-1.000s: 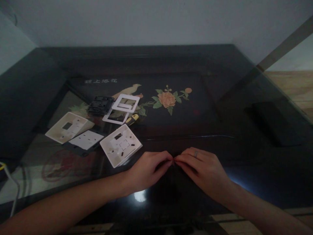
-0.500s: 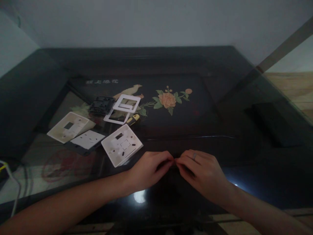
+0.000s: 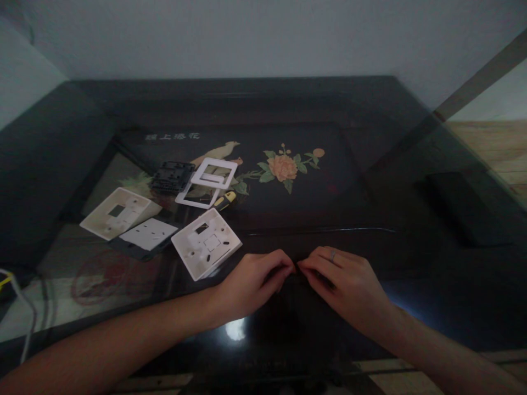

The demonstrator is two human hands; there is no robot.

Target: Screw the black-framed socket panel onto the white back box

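My left hand [image 3: 257, 285] is closed in a pinch, thumb against fingertips, low over the dark glass tabletop [image 3: 337, 214]. Facing it, my right hand [image 3: 343, 282], with a ring on one finger, pinches the same way. Their fingertips are almost together, and whatever lies between them is too small and dark to make out. Left of my left hand sits a white mounting box [image 3: 206, 244], open side up. Behind that box lies a yellow and black tool handle [image 3: 224, 201], beside two white frames [image 3: 214, 173] that overlap each other.
Further left are a second white box [image 3: 119, 214], a white plate on a dark piece [image 3: 150, 237], and black plastic parts [image 3: 172, 176]. A dark flat object [image 3: 465, 208] lies at the right. Cables [image 3: 27, 312] hang at the left edge. Behind the table rises a wall.
My right hand has shifted slightly right and up, so the gap between the two sets of fingertips is a little wider. The parts on the table stay where they were.
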